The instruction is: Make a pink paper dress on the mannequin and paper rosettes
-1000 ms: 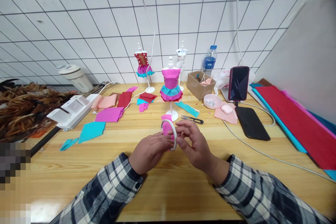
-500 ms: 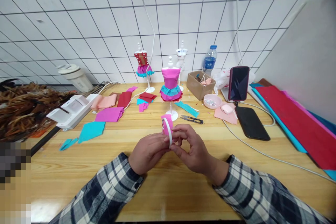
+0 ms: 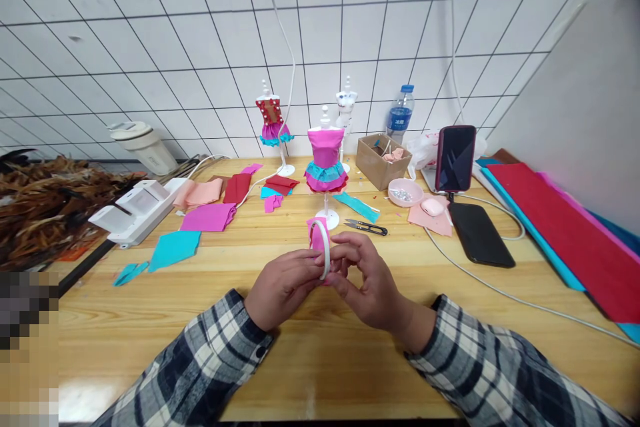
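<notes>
Between my hands a thin white ring, which looks like a narrow roll of tape (image 3: pixel 324 250), stands on edge. My left hand (image 3: pixel 284 282) is closed on its lower left side, with the fingertips hidden behind it. At its right side my right hand (image 3: pixel 367 283) has thumb and fingers drawn together, touching the lower rim. A piece of pink cloth (image 3: pixel 317 222) shows behind and through the ring. Just beyond, a small dress form (image 3: pixel 326 147) wears a pink top and a turquoise and pink ruffled skirt. Black thread snips (image 3: pixel 367 227) lie to its right.
Cloth pieces, such as a turquoise one (image 3: pixel 175 250), lie to the left by a white power strip (image 3: pixel 145 210). A cardboard box (image 3: pixel 377 170), a pink bowl (image 3: pixel 404 199) and a phone (image 3: pixel 456 157) stand at the right. Red fabric (image 3: pixel 565 233) lies at far right.
The white roll has turned and risen slightly, so its edge faces me more. Both hands stay in nearly the same place around it.
</notes>
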Demonstrator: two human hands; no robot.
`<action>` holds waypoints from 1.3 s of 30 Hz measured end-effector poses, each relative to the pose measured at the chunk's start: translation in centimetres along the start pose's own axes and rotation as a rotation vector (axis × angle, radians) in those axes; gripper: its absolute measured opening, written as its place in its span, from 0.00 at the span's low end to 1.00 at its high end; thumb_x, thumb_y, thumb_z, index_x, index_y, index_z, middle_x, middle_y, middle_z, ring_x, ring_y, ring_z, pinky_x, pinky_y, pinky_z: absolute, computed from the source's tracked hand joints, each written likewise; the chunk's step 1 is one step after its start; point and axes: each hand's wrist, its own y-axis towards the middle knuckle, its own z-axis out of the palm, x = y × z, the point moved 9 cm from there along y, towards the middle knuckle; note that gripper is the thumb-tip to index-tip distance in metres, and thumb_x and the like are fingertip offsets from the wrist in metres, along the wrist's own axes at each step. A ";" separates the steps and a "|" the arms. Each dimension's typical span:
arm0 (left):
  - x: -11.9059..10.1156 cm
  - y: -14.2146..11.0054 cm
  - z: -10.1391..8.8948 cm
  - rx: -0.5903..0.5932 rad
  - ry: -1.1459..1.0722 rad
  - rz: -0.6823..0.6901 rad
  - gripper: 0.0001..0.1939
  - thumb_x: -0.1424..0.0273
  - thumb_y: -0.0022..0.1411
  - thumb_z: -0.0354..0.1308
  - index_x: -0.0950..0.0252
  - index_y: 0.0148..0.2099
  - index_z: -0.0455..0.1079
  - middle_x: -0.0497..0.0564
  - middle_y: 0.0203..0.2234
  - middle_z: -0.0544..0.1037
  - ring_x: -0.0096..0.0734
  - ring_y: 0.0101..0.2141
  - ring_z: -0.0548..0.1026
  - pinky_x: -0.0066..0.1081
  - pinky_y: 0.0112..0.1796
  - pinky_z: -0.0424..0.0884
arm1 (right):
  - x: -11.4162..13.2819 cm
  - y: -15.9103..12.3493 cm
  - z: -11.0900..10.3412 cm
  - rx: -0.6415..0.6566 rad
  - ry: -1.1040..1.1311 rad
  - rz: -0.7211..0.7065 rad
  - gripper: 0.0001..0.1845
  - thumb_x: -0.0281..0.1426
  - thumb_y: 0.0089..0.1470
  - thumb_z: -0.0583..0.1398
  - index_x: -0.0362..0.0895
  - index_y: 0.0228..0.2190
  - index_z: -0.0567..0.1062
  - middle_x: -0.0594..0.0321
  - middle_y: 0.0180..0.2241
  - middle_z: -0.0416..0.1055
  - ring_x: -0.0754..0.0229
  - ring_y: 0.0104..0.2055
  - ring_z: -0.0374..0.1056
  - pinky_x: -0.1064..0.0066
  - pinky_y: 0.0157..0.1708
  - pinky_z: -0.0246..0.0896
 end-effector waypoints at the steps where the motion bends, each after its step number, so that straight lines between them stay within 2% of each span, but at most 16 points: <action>1: 0.0 -0.1 0.0 -0.011 0.008 0.013 0.13 0.77 0.63 0.55 0.61 0.49 0.72 0.53 0.43 0.81 0.34 0.49 0.76 0.34 0.51 0.72 | 0.2 0.1 -0.3 -0.025 -0.001 -0.004 0.15 0.26 0.56 0.58 0.45 0.46 0.66 0.56 0.45 0.71 0.66 0.30 0.67 0.70 0.31 0.66; 4: -0.1 -0.2 -0.2 -0.035 -0.005 0.022 0.13 0.77 0.63 0.55 0.62 0.48 0.71 0.52 0.41 0.81 0.33 0.48 0.76 0.34 0.51 0.72 | 0.4 0.3 -0.8 -0.066 -0.012 -0.012 0.13 0.25 0.57 0.58 0.45 0.45 0.66 0.58 0.42 0.71 0.67 0.27 0.65 0.70 0.30 0.66; 8: -0.2 -0.1 0.0 0.025 -0.069 -0.003 0.14 0.70 0.63 0.57 0.63 0.52 0.70 0.55 0.43 0.80 0.37 0.50 0.75 0.37 0.51 0.71 | 0.4 -0.1 0.1 0.012 -0.062 -0.066 0.16 0.25 0.56 0.60 0.47 0.46 0.67 0.59 0.41 0.72 0.65 0.30 0.68 0.70 0.30 0.66; 10: -0.2 0.0 -0.2 0.019 -0.073 -0.002 0.15 0.71 0.64 0.55 0.62 0.53 0.70 0.54 0.42 0.81 0.36 0.49 0.75 0.36 0.51 0.71 | 0.6 -0.4 0.5 0.039 -0.103 -0.107 0.16 0.25 0.55 0.60 0.48 0.46 0.68 0.59 0.43 0.72 0.63 0.33 0.69 0.70 0.31 0.67; 14: -0.2 0.2 0.0 0.012 -0.025 0.020 0.15 0.76 0.65 0.53 0.61 0.52 0.71 0.54 0.44 0.80 0.34 0.50 0.75 0.36 0.52 0.71 | 0.5 -0.2 0.2 0.035 -0.028 -0.068 0.26 0.25 0.55 0.59 0.47 0.54 0.60 0.58 0.42 0.73 0.63 0.32 0.69 0.69 0.30 0.67; 16: -0.2 0.2 0.1 0.016 -0.016 0.021 0.13 0.75 0.64 0.54 0.61 0.50 0.72 0.54 0.46 0.80 0.35 0.51 0.75 0.36 0.52 0.70 | 0.4 0.0 -0.2 -0.003 -0.007 -0.037 0.22 0.26 0.57 0.58 0.46 0.52 0.63 0.57 0.42 0.71 0.66 0.28 0.67 0.69 0.30 0.68; 19: -0.2 0.1 0.1 0.013 -0.034 0.014 0.11 0.73 0.63 0.56 0.62 0.49 0.71 0.53 0.44 0.80 0.35 0.50 0.75 0.37 0.53 0.70 | 0.4 0.2 -0.5 -0.044 -0.031 -0.038 0.11 0.27 0.58 0.58 0.45 0.44 0.70 0.57 0.45 0.68 0.68 0.27 0.66 0.70 0.30 0.67; 21: -0.3 0.1 0.2 0.024 -0.061 0.018 0.12 0.70 0.62 0.58 0.62 0.49 0.71 0.53 0.43 0.80 0.35 0.49 0.75 0.37 0.53 0.70 | 0.3 0.1 -0.2 -0.020 -0.039 -0.044 0.09 0.27 0.57 0.60 0.46 0.41 0.73 0.57 0.47 0.67 0.68 0.29 0.67 0.70 0.30 0.67; 23: -0.4 0.1 0.0 0.019 -0.080 0.014 0.12 0.71 0.63 0.57 0.62 0.49 0.71 0.53 0.42 0.81 0.35 0.48 0.75 0.36 0.51 0.71 | 0.0 -0.1 0.2 0.013 -0.029 -0.035 0.10 0.29 0.56 0.61 0.46 0.42 0.73 0.56 0.48 0.67 0.66 0.31 0.69 0.70 0.30 0.67; 26: -0.3 0.2 -0.4 -0.023 -0.057 0.013 0.12 0.74 0.65 0.53 0.61 0.50 0.71 0.52 0.41 0.81 0.33 0.46 0.77 0.35 0.49 0.72 | -0.5 -0.1 0.3 0.034 0.053 0.038 0.19 0.32 0.57 0.61 0.47 0.50 0.67 0.55 0.48 0.69 0.64 0.32 0.69 0.68 0.30 0.67; 30: -0.2 0.3 -0.3 -0.008 -0.022 0.028 0.13 0.75 0.65 0.53 0.60 0.49 0.73 0.52 0.42 0.81 0.34 0.48 0.77 0.36 0.49 0.73 | -2.2 -0.1 -0.2 -0.009 0.243 0.240 0.27 0.36 0.62 0.56 0.48 0.59 0.53 0.55 0.41 0.73 0.59 0.35 0.72 0.65 0.33 0.69; 32: -0.1 0.3 -0.1 0.010 -0.025 0.020 0.13 0.75 0.65 0.53 0.61 0.49 0.73 0.52 0.41 0.82 0.34 0.48 0.77 0.36 0.49 0.73 | -2.8 -0.1 -0.5 -0.043 0.272 0.310 0.27 0.38 0.61 0.56 0.48 0.58 0.53 0.55 0.40 0.74 0.59 0.33 0.72 0.65 0.31 0.70; 35: -0.1 0.3 0.1 0.037 -0.036 0.002 0.12 0.75 0.65 0.53 0.61 0.48 0.74 0.52 0.40 0.82 0.34 0.48 0.76 0.35 0.50 0.72 | -3.0 0.0 -0.7 -0.065 0.268 0.321 0.24 0.38 0.59 0.58 0.46 0.55 0.59 0.55 0.40 0.73 0.60 0.31 0.71 0.67 0.30 0.69; 39: -0.2 0.4 0.2 0.054 -0.040 -0.005 0.12 0.74 0.65 0.53 0.61 0.48 0.74 0.52 0.41 0.82 0.34 0.49 0.76 0.34 0.51 0.71 | -2.8 0.0 -0.7 -0.058 0.294 0.305 0.23 0.36 0.61 0.56 0.46 0.55 0.59 0.64 0.29 0.72 0.61 0.29 0.69 0.69 0.28 0.67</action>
